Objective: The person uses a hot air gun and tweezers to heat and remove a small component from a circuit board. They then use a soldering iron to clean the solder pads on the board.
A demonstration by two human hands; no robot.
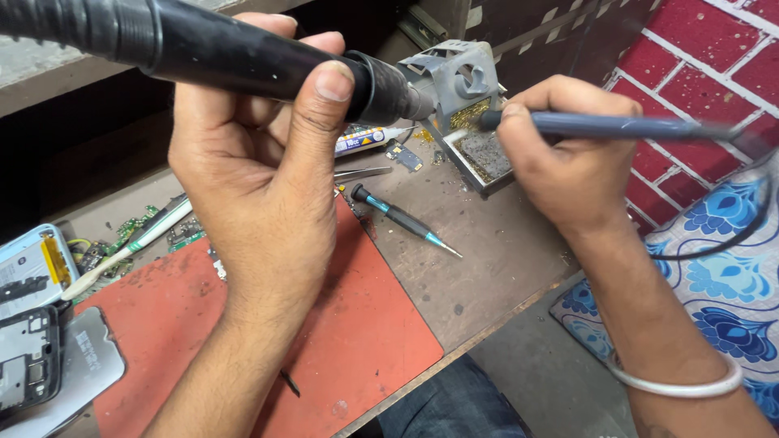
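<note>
My left hand (256, 162) is wrapped around a thick black hot-air tool handle (219, 50) that runs from the upper left toward the grey iron stand (454, 77). My right hand (568, 154) grips a slim blue soldering iron (617, 126), its tip end pushed into the brass wool of the stand. The stand's tray holds a dark sponge (487, 154). A thin bangle sits on my right wrist.
A red mat (357, 332) covers the worn brown bench (495, 243). On it lie a teal-black screwdriver (402, 219), tweezers (361, 173), a glue tube (365, 140), small circuit boards (182, 231), a white brush (122, 251) and opened phones (32, 324). Red brick wall at right.
</note>
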